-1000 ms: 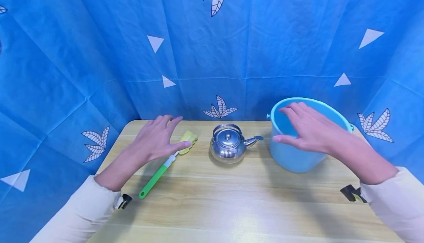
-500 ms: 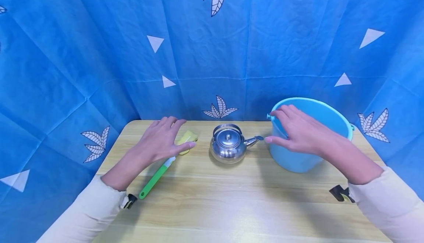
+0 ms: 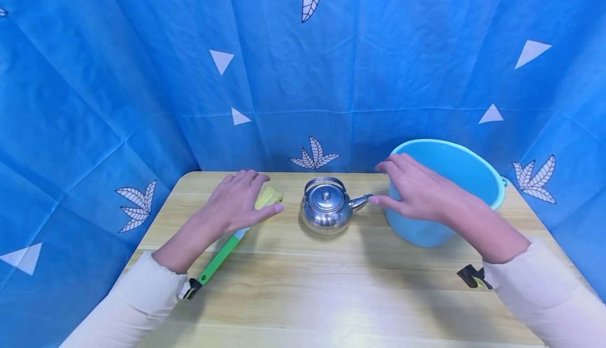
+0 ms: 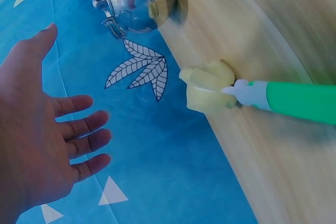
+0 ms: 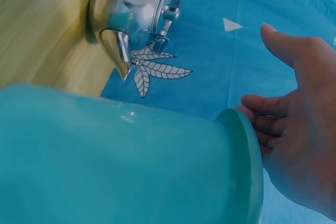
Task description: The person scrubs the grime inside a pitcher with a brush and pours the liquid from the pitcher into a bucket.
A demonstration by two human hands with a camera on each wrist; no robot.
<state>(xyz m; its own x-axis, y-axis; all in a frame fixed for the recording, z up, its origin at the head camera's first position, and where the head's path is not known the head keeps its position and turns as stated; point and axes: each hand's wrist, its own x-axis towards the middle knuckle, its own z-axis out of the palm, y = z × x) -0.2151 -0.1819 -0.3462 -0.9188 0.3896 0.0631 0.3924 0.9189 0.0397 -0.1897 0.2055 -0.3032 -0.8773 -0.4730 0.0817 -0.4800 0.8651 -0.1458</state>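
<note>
A steel teapot (image 3: 326, 207) stands mid-table, spout to the right. My left hand (image 3: 233, 200) hovers over a yellow sponge brush (image 3: 268, 196) with a green handle (image 3: 220, 258); in the left wrist view its fingers are spread and hold nothing, apart from the sponge head (image 4: 207, 87). My right hand (image 3: 418, 187) hangs above the left side of a light blue bucket (image 3: 421, 229), thumb near the spout tip. The right wrist view has the right hand (image 5: 302, 114) beside the bucket rim (image 5: 254, 177), thumb raised; whether its fingertips touch the rim I cannot tell.
The wooden table (image 3: 303, 295) ends at a blue curtain (image 3: 303, 74) with white leaves and triangles, which hangs behind it and on both sides. Black wrist devices show at the cuffs of both pale sleeves (image 3: 137, 290).
Both hands have moved inward, toward the teapot: the left one to the right over the brush, the right one to the left across the bucket. Brush, teapot and bucket stay in place.
</note>
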